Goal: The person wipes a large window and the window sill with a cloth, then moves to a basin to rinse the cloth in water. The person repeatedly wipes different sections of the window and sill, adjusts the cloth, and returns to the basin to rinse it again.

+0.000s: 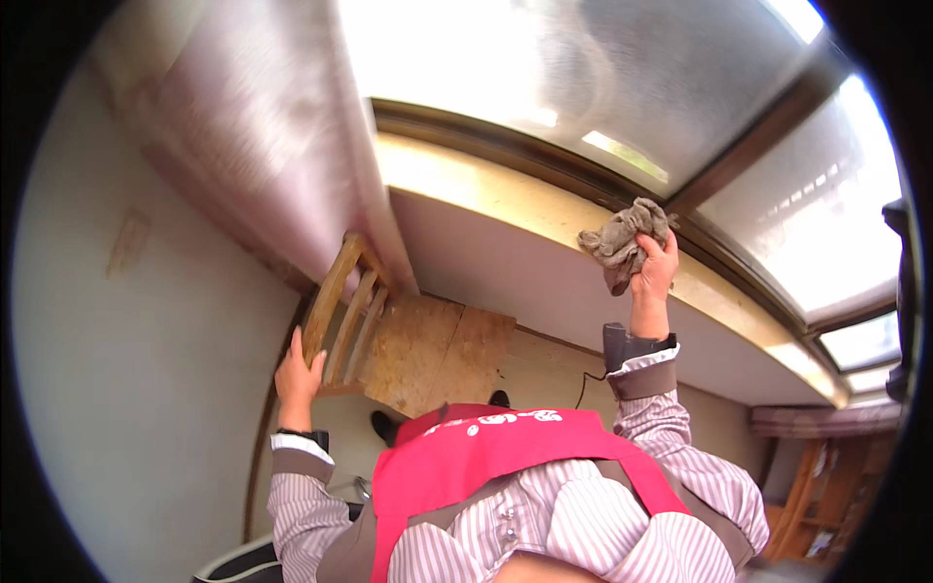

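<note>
My right hand [656, 264] is closed around a crumpled grey-brown cloth [625, 237]. The cloth hangs in front of the window frame, over the edge of the pale window sill [481, 186]; whether it touches the sill I cannot tell. On the left, my left hand [299, 375] grips the top end of the back of a wooden chair [332, 295]. The chair's worn wooden seat [437, 350] lies beyond its slatted back, close to the wall under the sill.
Frosted window panes [656, 80] with a brown frame [758, 120] run above the sill. A pinkish curtain [270, 138] hangs beside the chair. A bare wall [146, 350] rises at the left. A wooden shelf unit [809, 503] stands at lower right. A dark cable [583, 386] hangs below my right wrist.
</note>
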The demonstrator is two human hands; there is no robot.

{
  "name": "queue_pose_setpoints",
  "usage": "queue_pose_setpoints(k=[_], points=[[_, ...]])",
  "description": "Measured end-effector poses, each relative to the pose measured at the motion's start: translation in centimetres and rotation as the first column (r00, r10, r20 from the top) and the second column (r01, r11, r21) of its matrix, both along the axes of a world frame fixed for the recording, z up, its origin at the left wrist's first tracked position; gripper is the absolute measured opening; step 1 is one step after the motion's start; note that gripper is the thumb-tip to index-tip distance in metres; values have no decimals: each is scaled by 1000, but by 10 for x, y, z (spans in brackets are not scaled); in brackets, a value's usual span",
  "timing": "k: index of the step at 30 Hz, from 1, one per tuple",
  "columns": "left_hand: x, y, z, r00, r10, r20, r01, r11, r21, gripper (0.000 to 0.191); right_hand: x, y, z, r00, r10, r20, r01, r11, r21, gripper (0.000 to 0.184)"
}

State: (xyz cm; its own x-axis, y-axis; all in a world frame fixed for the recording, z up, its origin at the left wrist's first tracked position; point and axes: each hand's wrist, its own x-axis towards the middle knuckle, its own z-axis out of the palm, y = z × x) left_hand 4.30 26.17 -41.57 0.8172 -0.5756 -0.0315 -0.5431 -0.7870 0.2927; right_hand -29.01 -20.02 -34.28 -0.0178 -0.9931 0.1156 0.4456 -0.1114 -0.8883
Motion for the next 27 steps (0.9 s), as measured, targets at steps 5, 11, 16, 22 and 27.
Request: queue_pose_setpoints(k=[5, 11, 16, 22, 27], points=[[18, -13, -21, 1000, 7, -8, -6, 995, 99, 69, -3, -77, 27, 937, -304, -173, 233, 912, -338, 43], [15, -20, 0, 976, -178, 128, 175, 984, 38, 69, 50, -84, -25, 255, -677, -690, 98, 728, -678, 44], [20, -104, 75, 725, -629, 281, 672, 735, -90, 47, 83, -86, -40, 225, -752, -620, 262, 659, -705, 37], [82, -218, 152, 396, -664, 634, 781, 607, 147, 47, 229, -46, -35, 334, -652, -681, -165, 671, -723, 27], [173, -198, 174, 501, -565, 655, 530, 799, 283, 51, 373, -7, -31, 307, -630, -714, -121, 718, -685, 23]])
